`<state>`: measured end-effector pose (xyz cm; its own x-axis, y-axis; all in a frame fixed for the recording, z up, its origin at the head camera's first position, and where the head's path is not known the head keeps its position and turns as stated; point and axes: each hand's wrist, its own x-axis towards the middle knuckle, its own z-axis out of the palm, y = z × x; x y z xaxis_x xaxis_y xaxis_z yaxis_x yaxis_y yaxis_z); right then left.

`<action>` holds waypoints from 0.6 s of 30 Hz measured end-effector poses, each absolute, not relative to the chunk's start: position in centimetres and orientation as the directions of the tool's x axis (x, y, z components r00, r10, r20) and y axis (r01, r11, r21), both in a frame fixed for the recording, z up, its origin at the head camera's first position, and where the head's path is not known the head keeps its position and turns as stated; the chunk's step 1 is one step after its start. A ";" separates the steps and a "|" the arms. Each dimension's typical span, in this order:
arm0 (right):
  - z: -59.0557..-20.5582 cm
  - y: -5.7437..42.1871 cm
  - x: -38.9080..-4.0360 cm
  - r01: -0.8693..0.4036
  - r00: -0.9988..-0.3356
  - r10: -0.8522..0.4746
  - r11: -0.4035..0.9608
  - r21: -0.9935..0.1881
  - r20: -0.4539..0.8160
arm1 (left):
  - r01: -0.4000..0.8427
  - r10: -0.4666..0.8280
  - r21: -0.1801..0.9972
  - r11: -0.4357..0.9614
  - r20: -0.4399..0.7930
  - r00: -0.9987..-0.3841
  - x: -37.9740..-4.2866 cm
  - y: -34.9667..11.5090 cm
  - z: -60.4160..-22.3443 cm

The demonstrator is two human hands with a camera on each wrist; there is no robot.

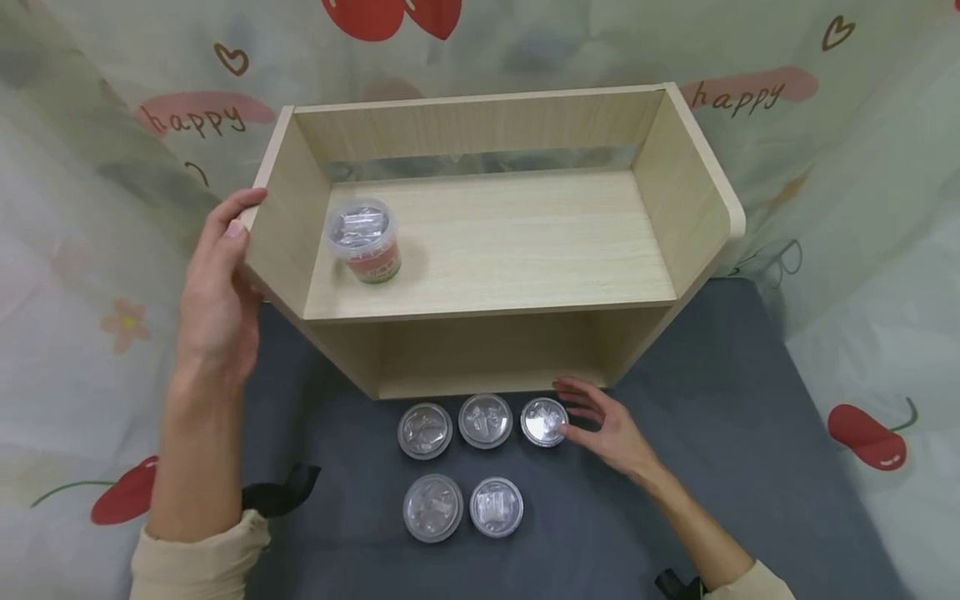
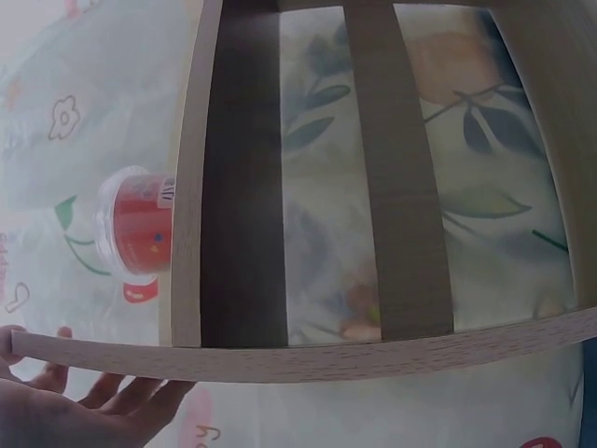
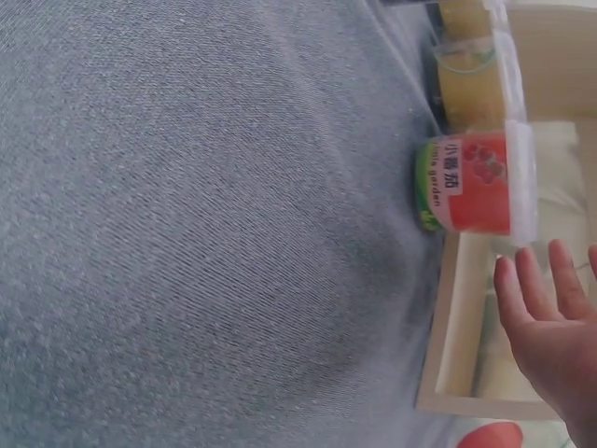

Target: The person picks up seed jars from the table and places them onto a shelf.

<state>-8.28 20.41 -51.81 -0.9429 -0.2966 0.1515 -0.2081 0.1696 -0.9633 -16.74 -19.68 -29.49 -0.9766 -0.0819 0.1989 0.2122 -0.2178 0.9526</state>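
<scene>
My left hand (image 1: pixel 221 283) grips the left side panel of a pale wooden two-tier shelf (image 1: pixel 495 242), thumb and fingers on either side of the panel's edge. A clear-lidded plastic tub (image 1: pixel 372 254) with a red label stands at the left end of the upper tier. My right hand (image 1: pixel 607 429) has its fingers spread beside the rightmost tub (image 1: pixel 544 422) in front of the shelf. In the right wrist view, the fingertips are right at the lid of this red-and-green tub (image 3: pixel 476 182), with the fingers nearly straight.
Two more lidded tubs, one in the middle (image 1: pixel 486 421) and one on the left (image 1: pixel 425 431), complete the row before the shelf. Nearer me stand two others (image 1: pixel 433 508). A dark grey cloth (image 1: pixel 600 533) covers the table, and a printed curtain (image 1: pixel 525 50) hangs behind.
</scene>
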 end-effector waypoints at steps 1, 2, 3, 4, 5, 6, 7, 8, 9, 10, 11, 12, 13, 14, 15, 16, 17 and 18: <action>-52.0 20.4 -8.3 -0.200 -0.944 -0.295 0.168 -0.965 0.144 | 0.211 -0.081 0.953 -0.218 0.197 -0.977 -16.7 -19.7 -29.5; -52.4 20.4 -8.3 -0.198 -0.945 -0.295 0.166 -0.966 0.143 | 0.208 -0.078 0.953 -0.219 0.196 -0.978 -16.7 -19.7 -29.4; -52.8 20.4 -8.4 -0.195 -0.945 -0.295 0.166 -0.967 0.140 | 0.207 -0.075 0.953 -0.219 0.196 -0.978 -16.8 -19.7 -29.4; -53.2 20.4 -8.5 -0.194 -0.945 -0.295 0.166 -0.967 0.140 | 0.207 -0.073 0.952 -0.224 0.196 -0.978 -16.8 -19.7 -29.4; -53.3 20.4 -8.5 -0.191 -0.945 -0.296 0.165 -0.968 0.137 | 0.208 -0.071 0.951 -0.228 0.197 -0.978 -16.8 -19.7 -29.4; -53.8 20.4 -8.5 -0.191 -0.945 -0.299 0.171 -0.967 0.134 | 0.208 -0.068 0.950 -0.231 0.197 -0.978 -16.8 -19.7 -29.4; -54.3 20.5 -8.5 -0.193 -0.944 -0.303 0.176 -0.965 0.134 | 0.207 -0.064 0.950 -0.232 0.198 -0.978 -16.8 -19.7 -29.4; -54.8 20.6 -8.5 -0.189 -0.944 -0.304 0.188 -0.964 0.126 | 0.207 -0.062 0.950 -0.233 0.198 -0.978 -16.8 -19.7 -29.3; -55.1 20.6 -8.5 -0.183 -0.945 -0.307 0.196 -0.963 0.117 | 0.207 -0.061 0.950 -0.234 0.198 -0.978 -16.8 -19.7 -29.3; -55.4 20.7 -8.5 -0.178 -0.945 -0.309 0.204 -0.963 0.109 | 0.206 -0.058 0.950 -0.233 0.198 -0.978 -16.9 -19.7 -29.3; -55.7 20.7 -8.4 -0.170 -0.946 -0.309 0.208 -0.963 0.100 | 0.207 -0.056 0.951 -0.229 0.199 -0.978 -17.0 -19.6 -29.3; -55.9 20.8 -8.4 -0.163 -0.946 -0.310 0.208 -0.964 0.093 | 0.207 -0.056 0.951 -0.230 0.199 -0.978 -17.0 -19.5 -29.4; -56.1 20.8 -8.3 -0.153 -0.947 -0.310 0.206 -0.967 0.084 | 0.208 -0.059 0.950 -0.233 0.199 -0.978 -17.1 -19.5 -29.4; -56.2 20.8 -8.3 -0.143 -0.948 -0.309 0.207 -0.968 0.074 | 0.208 -0.062 0.949 -0.235 0.199 -0.978 -17.1 -19.5 -29.4; -56.4 20.9 -8.3 -0.142 -0.948 -0.310 0.204 -0.969 0.074 | 0.210 -0.066 0.948 -0.238 0.200 -0.978 -17.1 -19.5 -29.4; -56.5 20.9 -8.3 -0.138 -0.949 -0.308 0.212 -0.967 0.068 | 0.211 -0.069 0.948 -0.240 0.200 -0.977 -17.2 -19.4 -29.4; -56.6 20.9 -8.3 -0.133 -0.950 -0.305 0.215 -0.967 0.063 | 0.212 -0.074 0.946 -0.244 0.200 -0.977 -17.2 -19.4 -29.5; -56.7 20.9 -8.3 -0.131 -0.951 -0.304 0.221 -0.966 0.060 | 0.214 -0.077 0.945 -0.247 0.201 -0.977 -17.2 -19.4 -29.5</action>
<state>-8.27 20.85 -56.71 -0.9509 -0.3038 0.0596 -0.1312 0.2213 -0.9663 -17.18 -19.41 -29.47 -0.9766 -0.0772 0.2008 0.2138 -0.2469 0.9452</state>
